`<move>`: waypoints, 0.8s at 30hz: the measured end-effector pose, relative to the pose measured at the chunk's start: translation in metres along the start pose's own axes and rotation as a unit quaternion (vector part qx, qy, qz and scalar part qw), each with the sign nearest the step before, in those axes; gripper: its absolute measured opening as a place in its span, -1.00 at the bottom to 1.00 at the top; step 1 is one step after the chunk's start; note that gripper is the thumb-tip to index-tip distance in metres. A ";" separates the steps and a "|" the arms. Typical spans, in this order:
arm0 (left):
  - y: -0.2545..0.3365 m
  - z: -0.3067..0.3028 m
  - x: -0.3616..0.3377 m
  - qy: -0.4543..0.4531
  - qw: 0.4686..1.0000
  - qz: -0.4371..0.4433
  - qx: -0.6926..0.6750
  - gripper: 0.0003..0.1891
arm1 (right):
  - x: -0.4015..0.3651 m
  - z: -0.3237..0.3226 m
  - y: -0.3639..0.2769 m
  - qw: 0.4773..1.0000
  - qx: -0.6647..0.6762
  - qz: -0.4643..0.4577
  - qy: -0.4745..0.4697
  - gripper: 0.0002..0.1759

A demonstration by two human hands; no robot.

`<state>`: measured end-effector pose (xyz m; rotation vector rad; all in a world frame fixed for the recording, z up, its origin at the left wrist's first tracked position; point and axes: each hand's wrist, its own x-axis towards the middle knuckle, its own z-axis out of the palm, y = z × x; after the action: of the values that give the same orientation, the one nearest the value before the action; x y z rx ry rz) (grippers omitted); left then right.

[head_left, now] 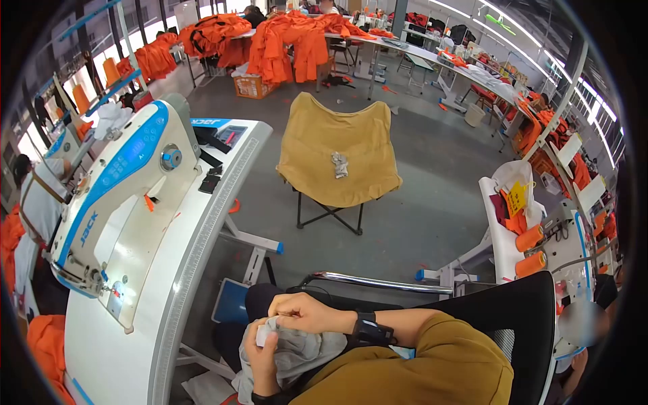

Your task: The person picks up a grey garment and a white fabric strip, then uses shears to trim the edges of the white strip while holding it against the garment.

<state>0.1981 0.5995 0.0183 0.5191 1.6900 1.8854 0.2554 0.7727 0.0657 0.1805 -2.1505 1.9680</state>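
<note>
A light grey cloth (304, 347) lies gathered over my lap. My left hand (262, 354) is closed on its upper edge, with a small white piece (265, 333) showing between thumb and fingers. Just above, my right hand (307, 314) pinches the same edge, its fingers bent and touching the cloth close to my left fingertips. A dark band with a device (374, 331) is on my right wrist.
A white and blue sewing machine (115, 196) stands on the white table (196, 250) at left. Ahead is a tan folding chair (337, 135) with a small grey item (339, 165) on it. Orange garments (287, 44) are piled behind. A person (40, 196) sits far left.
</note>
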 end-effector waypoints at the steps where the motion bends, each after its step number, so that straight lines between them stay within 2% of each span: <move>1: -0.004 0.004 -0.003 0.025 0.998 0.047 0.040 -0.67 | -0.002 0.001 -0.003 1.000 -0.003 0.016 0.024 -0.74; 2: -0.008 0.007 -0.006 0.048 0.991 0.092 0.080 -0.69 | -0.004 0.003 -0.004 1.000 -0.003 0.009 0.023 -0.74; 3: -0.002 0.014 -0.009 0.049 0.991 0.095 0.084 -0.69 | -0.006 0.006 -0.003 0.999 -0.009 -0.014 0.038 -0.74; 5: 0.011 0.029 -0.013 0.114 0.978 0.149 0.088 -0.74 | -0.011 0.008 -0.005 0.998 -0.015 -0.040 0.053 -0.75; 9: 0.003 0.016 -0.018 0.122 0.982 0.120 0.080 -0.78 | -0.021 0.008 -0.007 0.995 -0.046 -0.077 0.046 -0.82; 11: 0.000 0.015 -0.021 0.147 0.977 0.097 0.122 -0.75 | -0.025 0.005 -0.004 0.992 -0.072 -0.094 0.051 -0.84; 12: 0.002 0.017 -0.021 0.149 0.970 0.105 0.162 -0.75 | -0.027 0.004 -0.002 0.982 -0.144 -0.093 0.075 -0.84; 13: 0.001 0.019 -0.021 0.149 0.970 0.104 0.163 -0.75 | -0.029 0.004 -0.002 0.967 -0.216 -0.090 0.098 -0.80; 14: -0.003 0.020 -0.020 0.132 0.971 0.109 0.169 -0.74 | -0.031 0.006 -0.003 0.968 -0.215 -0.090 0.098 -0.80; 16: -0.002 0.025 -0.018 0.114 0.971 0.114 0.175 -0.74 | -0.033 0.010 -0.011 0.957 -0.219 -0.162 0.104 -0.68; 17: -0.001 0.030 -0.018 0.099 0.975 0.125 0.156 -0.73 | -0.033 0.012 -0.010 0.957 -0.219 -0.161 0.105 -0.68; 19: 0.001 0.033 -0.019 0.082 0.978 0.132 0.137 -0.73 | -0.035 0.015 -0.005 0.952 -0.260 -0.158 0.035 -0.66; 22: 0.003 0.032 -0.019 0.070 0.985 0.087 0.134 -0.70 | -0.034 0.013 0.001 0.950 -0.277 -0.143 0.015 -0.70; 24: 0.006 0.033 -0.018 0.052 0.976 0.124 0.174 -0.70 | -0.033 0.014 0.006 0.949 -0.287 -0.128 0.009 -0.72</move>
<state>0.2317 0.6136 0.0299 0.8141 2.1258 1.8152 0.2844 0.7579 0.0505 0.3177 -2.4361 1.1427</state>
